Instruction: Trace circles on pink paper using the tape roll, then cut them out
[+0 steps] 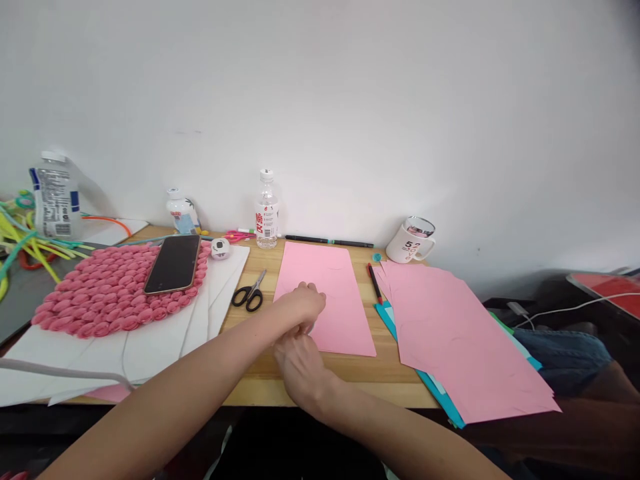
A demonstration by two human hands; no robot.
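Note:
A sheet of pink paper [345,313] lies on the wooden table in front of me, with faint curved pencil lines on it. My left hand [306,305] reaches across its lower left part, fingers curled down over something mostly hidden. Just below, close to the paper's lower left corner, my right hand [300,367] is closed, its fingertips tucked under my left hand. A small greyish curved edge shows between the two hands, too covered to name. Black-handled scissors [249,293] lie left of the paper, blades pointing away from me.
Left are a phone [173,263] on a pink petal-like mat [105,293], white sheets [220,293] and a tape roll [220,249]. Bottles [267,213] stand by the wall. Right are a tilted mug [407,243], a red-and-black pen [375,283] and stacked pink sheets [465,340] overhanging the table's edge.

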